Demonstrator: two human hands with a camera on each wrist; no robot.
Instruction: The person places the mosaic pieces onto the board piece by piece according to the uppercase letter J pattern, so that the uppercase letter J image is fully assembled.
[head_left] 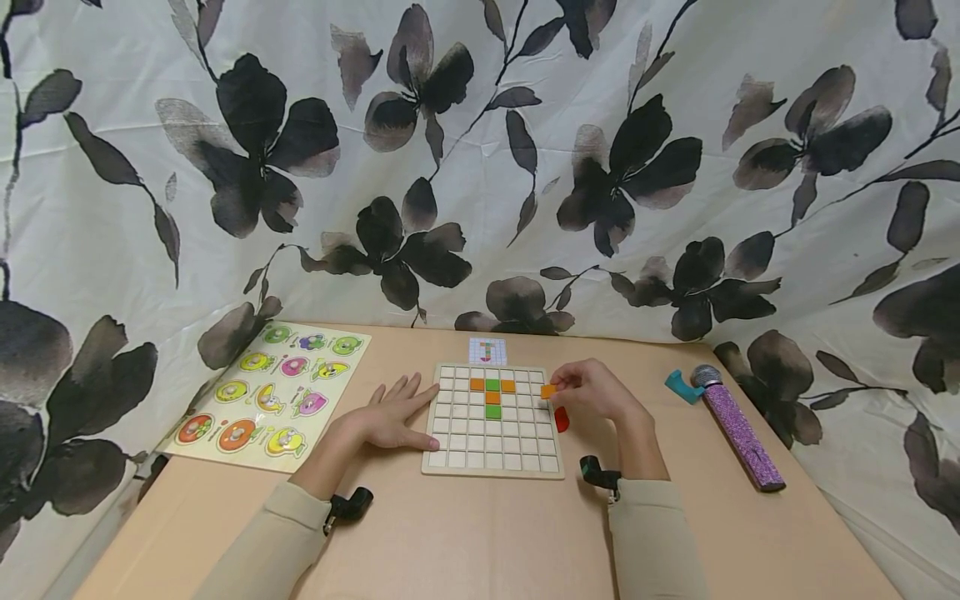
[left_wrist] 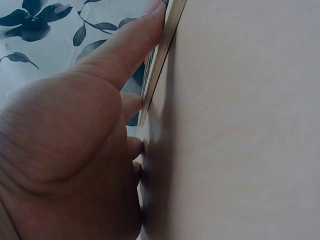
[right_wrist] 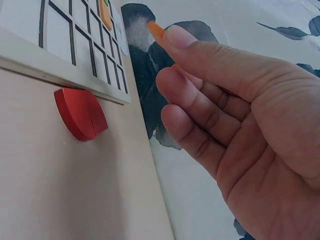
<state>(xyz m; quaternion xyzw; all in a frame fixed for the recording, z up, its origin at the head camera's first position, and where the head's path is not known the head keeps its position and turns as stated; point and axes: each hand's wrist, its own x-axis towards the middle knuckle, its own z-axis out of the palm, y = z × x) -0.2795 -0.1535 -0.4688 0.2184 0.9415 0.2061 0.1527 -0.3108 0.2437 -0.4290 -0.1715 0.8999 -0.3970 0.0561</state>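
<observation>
Left grip (head_left: 386,419) spread, right grip (head_left: 595,391) pinching orange tile (head_left: 549,391), seemingly square, board (head_left: 467,459) holding 5 tiles (head_left: 492,398)

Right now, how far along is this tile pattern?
Five orange and green tiles already sit on the board in a T. The right hand pinches another orange piece, not yet placed. Remaining, apparently: setting that down, and perhaps the red shape lying beside the board.

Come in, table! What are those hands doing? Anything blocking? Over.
Right hand pinching orange piece near right edge of grid board. Left hand touching its left edge. Red piece beside it; apparently not blocking.
</observation>
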